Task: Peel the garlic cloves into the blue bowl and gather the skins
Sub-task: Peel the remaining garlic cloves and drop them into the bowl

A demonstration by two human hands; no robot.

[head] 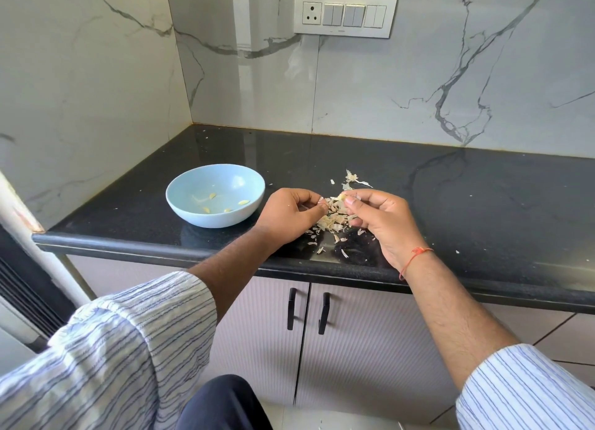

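Note:
A light blue bowl [215, 193] stands on the black counter with several peeled garlic cloves [243, 202] in it. Right of the bowl lies a pile of pale garlic skins [335, 218]. My right hand [380, 220] pinches a garlic clove [343, 197] between thumb and forefinger above the pile. My left hand [291, 213] hovers just left of the pile with curled fingers, its fingertips pinching a small bit of skin. More skins [352, 177] lie behind the pile, and loose flakes are scattered toward the counter's front edge.
The black stone counter [467, 204] runs right along marble-patterned walls and meets a corner at the back left. A switch panel [345, 13] sits on the back wall. Cabinet doors with black handles [291, 309] are below the counter's front edge.

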